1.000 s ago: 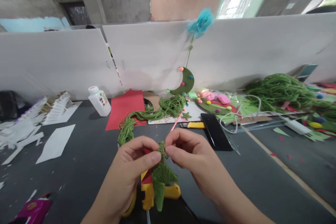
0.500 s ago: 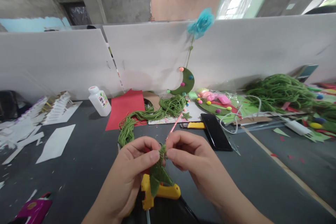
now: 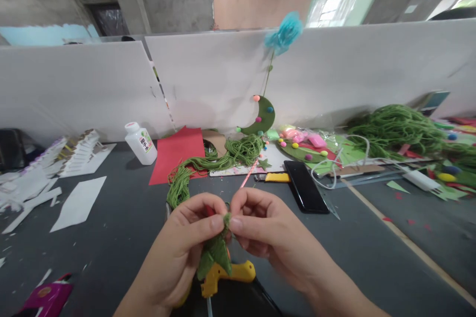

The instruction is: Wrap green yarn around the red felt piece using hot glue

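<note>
Between my two hands is a small green felt piece with pointed, star-like tips hanging down. My left hand pinches its upper part between thumb and forefinger. From the other side, my right hand pinches at the same top end, its fingertips almost meeting the left ones; what exactly they grip there is mostly hidden. A bit of red shows behind the left fingers. Below the felt lies a yellow glue gun, partly covered by it. Green yarn trails behind my left hand.
A white bottle stands beside red paper. A green crescent with pom-poms leans on the white partition. Phone and yellow cutter lie beyond my right hand. A purple tool is at lower left.
The green felt piece has swung left and turned, its tips now over the glue gun's left part. My right hand has moved slightly left, closer to the left fingertips.
</note>
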The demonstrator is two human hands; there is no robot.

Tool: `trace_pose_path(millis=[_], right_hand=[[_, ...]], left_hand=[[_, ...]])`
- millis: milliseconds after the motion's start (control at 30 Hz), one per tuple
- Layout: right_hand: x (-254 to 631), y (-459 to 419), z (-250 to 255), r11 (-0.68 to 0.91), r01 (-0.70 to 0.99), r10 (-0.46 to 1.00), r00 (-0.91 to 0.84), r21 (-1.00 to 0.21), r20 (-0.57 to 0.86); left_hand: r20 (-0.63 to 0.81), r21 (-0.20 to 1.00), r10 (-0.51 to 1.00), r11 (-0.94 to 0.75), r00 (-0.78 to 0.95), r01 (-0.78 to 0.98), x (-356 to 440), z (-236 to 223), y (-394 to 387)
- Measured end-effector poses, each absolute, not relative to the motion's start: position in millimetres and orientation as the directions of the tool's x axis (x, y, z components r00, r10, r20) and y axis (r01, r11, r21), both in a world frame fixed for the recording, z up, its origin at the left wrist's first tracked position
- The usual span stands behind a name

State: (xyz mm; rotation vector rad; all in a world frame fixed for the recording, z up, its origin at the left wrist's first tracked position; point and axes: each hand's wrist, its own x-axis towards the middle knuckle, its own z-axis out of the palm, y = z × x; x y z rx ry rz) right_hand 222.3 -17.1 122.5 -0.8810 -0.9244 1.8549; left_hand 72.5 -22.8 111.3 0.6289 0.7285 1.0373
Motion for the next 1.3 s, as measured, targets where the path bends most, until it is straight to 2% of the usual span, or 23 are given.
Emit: trace_pose_path(millis=[167, 367, 467, 567, 633, 700, 733, 800, 900, 1100, 1300], right_hand=[[222.5, -16.5, 118.5, -0.339, -0.368, 0.909, -0.367, -0.866, -0.199], [219.6, -21.2, 117.4, -0.144, -0.308, 0.940, -0.338, -0.940, -0.033], [218.0, -24.3, 119.8, -0.037, -0.217, 0.973, -0.231, -0.975, 0.015], [217.7, -24.9, 120.6, 0.068, -0.072, 0.994, -0.083, -0.995, 0.074], [217.8, -23.8, 120.0, 0.089, -0.008, 0.995, -0.033, -0.996, 0.090], [217.7, -22.4, 119.1, 0.078, 0.015, 0.997, -0.031, -0.997, 0.077], [217.6, -21.8, 118.9, 0.071, 0.021, 0.997, -0.034, -0.997, 0.070], [217.8, -21.0, 118.9, 0.071, 0.031, 0.997, -0.035, -0.997, 0.070], [220.0, -20.4, 120.7, 0.079, 0.051, 0.995, -0.063, -0.996, 0.076], [223.4, -20.0, 124.6, 0.064, 0.087, 0.992, -0.114, -0.994, 0.054], [222.3, -19.4, 126.0, 0.083, 0.098, 0.992, -0.105, -0.992, 0.072]], left_hand=[[-0.256, 0.742, 0.874, 0.452, 0.414, -0.496, 68.4, 108.6, -18.9], [-0.223, 0.687, 0.827, 0.509, 0.516, -0.519, 66.1, 107.4, -14.4], [-0.240, 0.682, 0.831, 0.512, 0.502, -0.521, 68.4, 107.3, -15.5], [-0.220, 0.811, 0.907, 0.375, 0.360, -0.449, 69.4, 107.4, -15.6], [-0.096, 0.929, 0.969, 0.170, 0.228, -0.329, 68.6, 107.8, -15.3], [0.048, 0.984, 0.984, -0.017, 0.169, -0.177, 67.6, 108.3, -15.7], [0.078, 0.992, 0.982, -0.059, 0.169, -0.114, 67.5, 108.5, -16.5], [0.040, 0.998, 0.994, -0.034, 0.102, -0.052, 68.1, 108.7, -18.8], [-0.009, 0.997, 0.999, 0.012, 0.043, -0.082, 69.5, 108.3, -21.8], [-0.099, 0.969, 0.993, 0.110, 0.062, -0.220, 69.9, 106.6, -20.6], [-0.113, 0.936, 0.991, 0.133, 0.077, -0.327, 71.6, 103.7, -21.3]])
